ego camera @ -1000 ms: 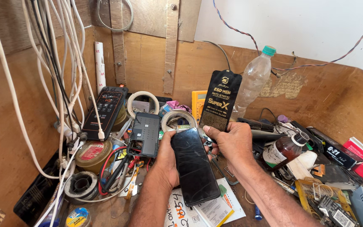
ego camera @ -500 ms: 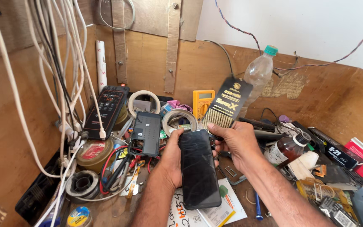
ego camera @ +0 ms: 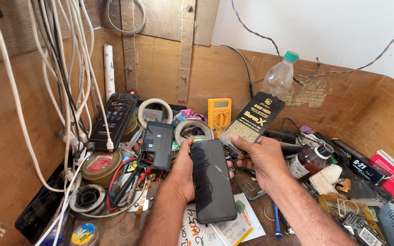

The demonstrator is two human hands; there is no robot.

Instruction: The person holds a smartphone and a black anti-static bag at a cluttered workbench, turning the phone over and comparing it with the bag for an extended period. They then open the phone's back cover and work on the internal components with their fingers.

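Left hand (ego camera: 183, 175): I grip the phone (ego camera: 211, 180) by its edges; glass slippery, fragile.
Right hand (ego camera: 261, 157): I pinch the packet (ego camera: 251, 120); light, stiff.

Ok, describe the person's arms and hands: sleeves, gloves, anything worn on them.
Both forearms are bare as far as the picture shows, with no sleeve in sight. The left hand and right hand wear no gloves. No watch, bracelet or ring shows on the parts in view. The forearms carry dark hair; the fingernails are short and plain.
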